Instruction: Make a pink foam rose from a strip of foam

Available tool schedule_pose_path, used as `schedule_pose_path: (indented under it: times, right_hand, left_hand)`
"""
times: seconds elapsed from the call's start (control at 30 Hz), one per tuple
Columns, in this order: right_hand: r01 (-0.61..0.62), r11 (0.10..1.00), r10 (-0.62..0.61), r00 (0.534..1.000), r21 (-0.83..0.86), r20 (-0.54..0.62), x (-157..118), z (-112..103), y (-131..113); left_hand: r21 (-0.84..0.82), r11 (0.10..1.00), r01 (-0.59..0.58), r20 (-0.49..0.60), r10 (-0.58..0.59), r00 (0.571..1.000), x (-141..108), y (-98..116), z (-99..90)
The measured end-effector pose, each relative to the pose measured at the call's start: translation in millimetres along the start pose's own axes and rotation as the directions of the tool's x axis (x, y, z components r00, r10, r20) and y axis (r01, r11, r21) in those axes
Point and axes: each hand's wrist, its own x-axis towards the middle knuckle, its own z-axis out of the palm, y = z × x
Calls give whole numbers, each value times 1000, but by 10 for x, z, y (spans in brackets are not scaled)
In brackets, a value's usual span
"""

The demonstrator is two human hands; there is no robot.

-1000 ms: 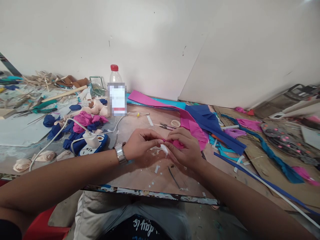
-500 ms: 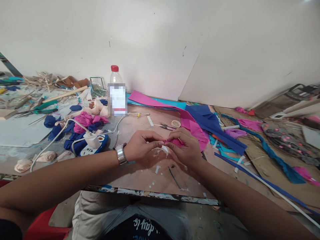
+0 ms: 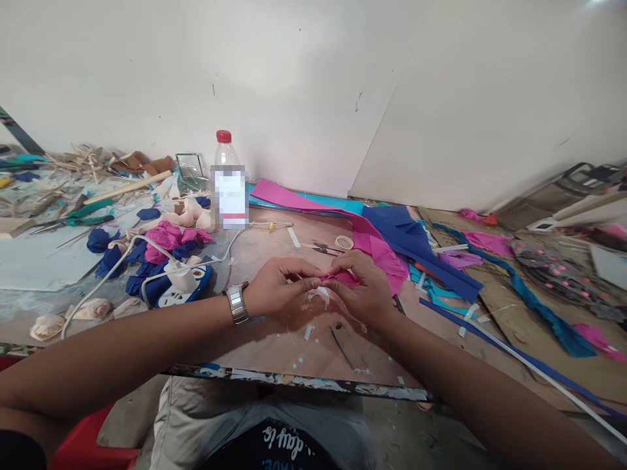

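1. Lying toward the left end of the table (image 3: pixel 235 343), green-handled pliers (image 3: pixel 93 212) sit beyond crumpled pink fabric (image 3: pixel 164 238).
2. A power strip (image 3: pixel 171 295) rests nearer the front edge; a red-capped bottle (image 3: pixel 228 153) stands upright toward the back.
3. The left hand (image 3: pixel 274 285) pinches pink material (image 3: pixel 345 279), thumb and fingers closed, near the front edge's middle.
4. The right hand (image 3: pixel 367 290) grips the same material, fingers curled closed around it.
5. A teal strip (image 3: pixel 531 303) stretches toward the right.
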Motion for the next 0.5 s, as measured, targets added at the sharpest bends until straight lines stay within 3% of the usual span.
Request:
schedule_pose_path:
  times: [0.17, 0.5]
  right_hand:
    - [-4, 1000, 4, 1000, 1, -3, 1, 7, 2]
    - [48, 999, -49, 998, 20, 37, 21, -16, -53]
  left_hand:
    - [-46, 998, 40, -6, -40, 999, 3, -39, 20]
    - [-80, 997, -19, -69, 13, 998, 9, -88, 16]
